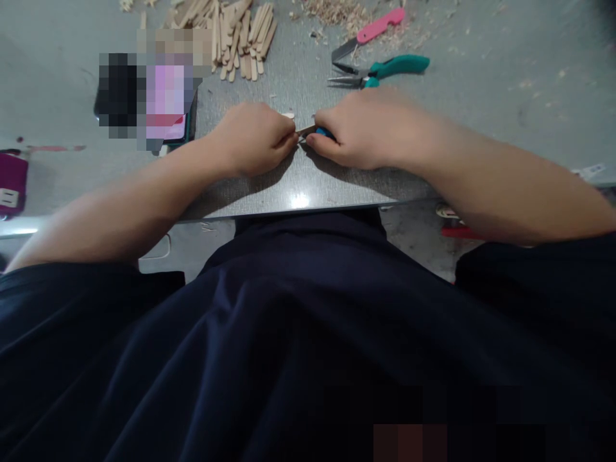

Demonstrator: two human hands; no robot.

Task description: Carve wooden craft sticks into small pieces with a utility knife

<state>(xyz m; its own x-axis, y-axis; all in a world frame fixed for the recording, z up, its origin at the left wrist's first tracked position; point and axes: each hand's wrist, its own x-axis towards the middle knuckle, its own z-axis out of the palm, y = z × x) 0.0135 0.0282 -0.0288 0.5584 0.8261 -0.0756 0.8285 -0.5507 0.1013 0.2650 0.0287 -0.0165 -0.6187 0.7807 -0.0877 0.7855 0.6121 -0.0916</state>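
Note:
My left hand (262, 138) is closed in a pinch near the table's front edge. The pale end of a wooden craft stick (288, 116) shows by its fingers; the rest is hidden in the grip. Just to the right, my right hand (359, 128) is wrapped round a blue-handled knife (325, 133), most of which the fingers cover. A thin strip bridges the small gap between both hands, too small to tell whether blade or wood. Beyond the right hand lie green-handled pliers (402, 65) and a pink-handled knife (380, 27).
A heap of wooden craft sticks (240, 42) lies at the back, with wood shavings (337, 13) to its right. Blurred-out dark and pink items, one like a phone (177, 131), are left of my left hand. A purple case (12, 183) sits at the far left. The table (269, 192) ends before my lap.

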